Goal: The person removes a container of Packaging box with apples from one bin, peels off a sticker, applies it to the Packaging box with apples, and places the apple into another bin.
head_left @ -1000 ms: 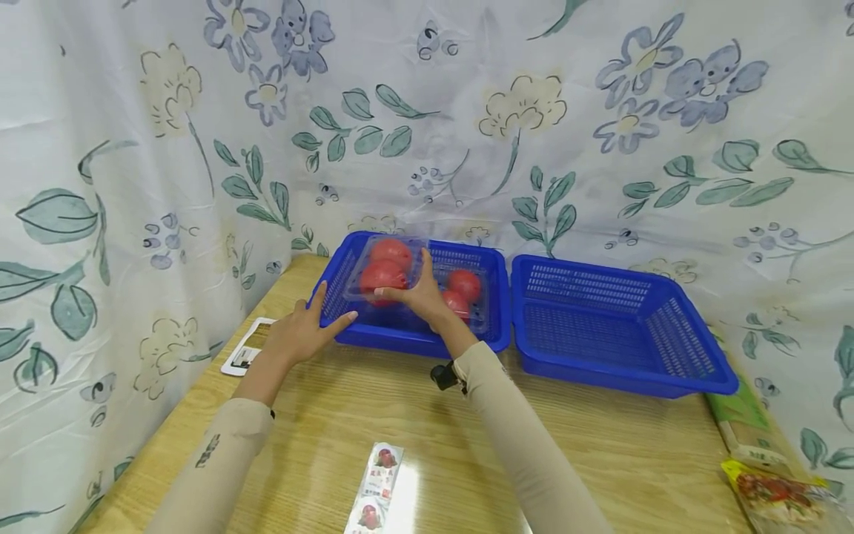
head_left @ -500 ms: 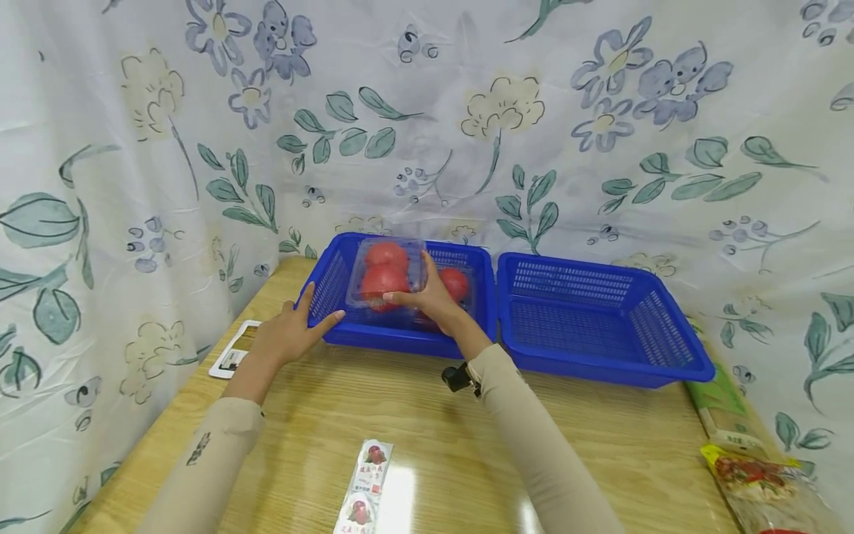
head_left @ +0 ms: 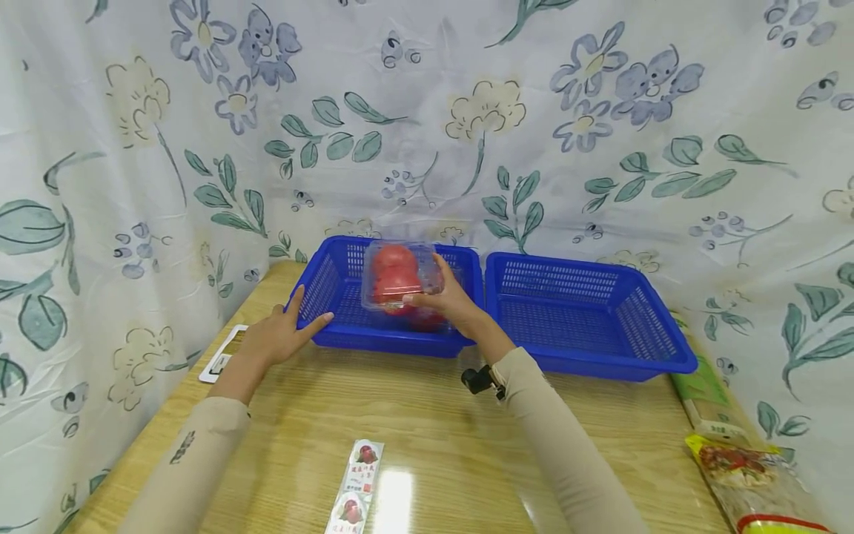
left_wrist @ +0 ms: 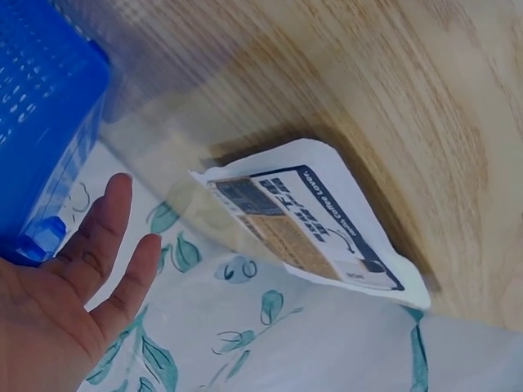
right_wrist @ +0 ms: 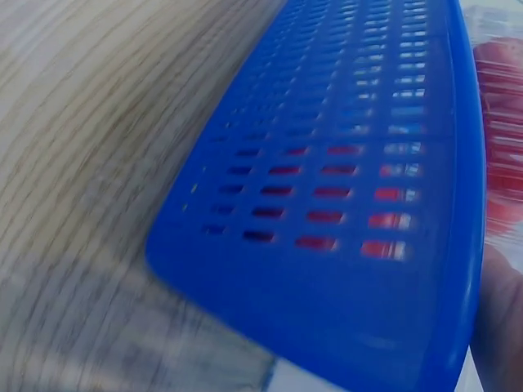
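Note:
A clear plastic box of large red fruit (head_left: 398, 271) is tilted over the left blue basket (head_left: 380, 340) in the head view. My right hand (head_left: 455, 300) grips this box by its right side, thumb at the front. Beneath it, another lot of red fruit (head_left: 427, 321) shows partly; the rest is hidden. My left hand (head_left: 270, 337) touches the basket's front left corner, thumb and forefinger spread along the rim. Its outstretched fingers (left_wrist: 122, 294) show in the left wrist view. In the right wrist view the basket wall (right_wrist: 368, 302) hides most of the right hand (right_wrist: 497, 318).
A second blue basket (head_left: 587, 363) stands close on the right. A white packet (left_wrist: 315, 220) lies by the left hand. A sticker strip (head_left: 356, 482) lies at the front. A green package (head_left: 710, 400) and a food bag (head_left: 754, 482) lie at the right edge.
The right hand has shifted the box rightward within the left basket, and it now covers most of the other fruit. The left hand stays at the corner. The head view has turned slightly right.

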The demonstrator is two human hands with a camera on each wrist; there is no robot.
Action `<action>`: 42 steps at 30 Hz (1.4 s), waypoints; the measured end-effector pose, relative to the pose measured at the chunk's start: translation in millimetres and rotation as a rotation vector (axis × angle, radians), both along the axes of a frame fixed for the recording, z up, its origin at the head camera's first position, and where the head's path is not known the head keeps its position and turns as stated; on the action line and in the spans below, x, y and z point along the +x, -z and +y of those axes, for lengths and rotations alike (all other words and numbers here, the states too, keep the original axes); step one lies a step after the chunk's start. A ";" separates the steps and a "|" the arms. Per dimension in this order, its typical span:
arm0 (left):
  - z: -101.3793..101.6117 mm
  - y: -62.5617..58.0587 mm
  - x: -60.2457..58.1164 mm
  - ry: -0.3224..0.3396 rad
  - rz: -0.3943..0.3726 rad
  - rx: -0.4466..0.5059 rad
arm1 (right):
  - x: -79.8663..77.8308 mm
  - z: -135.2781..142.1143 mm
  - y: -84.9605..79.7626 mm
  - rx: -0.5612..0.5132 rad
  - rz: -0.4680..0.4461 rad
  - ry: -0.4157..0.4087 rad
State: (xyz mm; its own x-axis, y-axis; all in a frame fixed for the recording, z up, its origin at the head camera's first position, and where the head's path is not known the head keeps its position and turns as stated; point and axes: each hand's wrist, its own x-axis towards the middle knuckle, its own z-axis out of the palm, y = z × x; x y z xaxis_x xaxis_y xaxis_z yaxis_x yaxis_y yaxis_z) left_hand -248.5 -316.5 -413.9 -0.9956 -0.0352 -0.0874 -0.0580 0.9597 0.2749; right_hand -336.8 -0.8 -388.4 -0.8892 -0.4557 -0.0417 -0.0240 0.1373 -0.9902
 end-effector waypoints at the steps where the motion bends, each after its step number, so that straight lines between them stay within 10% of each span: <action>1: -0.7 0.4 -0.1 0.000 -0.003 0.001 | -0.3 2.3 0.9 0.004 -0.002 -0.002; 15: -1.5 -0.9 -2.0 0.037 0.026 -0.024 | 2.5 41.0 0.9 -0.036 -0.011 -0.161; 28: 8.8 -21.2 7.7 0.084 0.470 -0.015 | 18.7 73.7 -10.4 -0.114 -0.008 -0.376; 42: 42.9 -40.3 17.3 0.215 0.297 0.286 | 39.4 98.2 2.4 -0.219 -0.044 -0.579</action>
State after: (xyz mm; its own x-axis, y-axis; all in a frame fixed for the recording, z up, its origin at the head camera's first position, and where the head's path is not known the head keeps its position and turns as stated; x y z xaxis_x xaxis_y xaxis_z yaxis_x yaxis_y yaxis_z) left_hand -231.2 -273.6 -373.6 -0.9611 0.1587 0.2260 0.2549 0.8247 0.5049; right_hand -297.4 97.4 -390.8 -0.4949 -0.8656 0.0767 0.0075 -0.0925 -0.9957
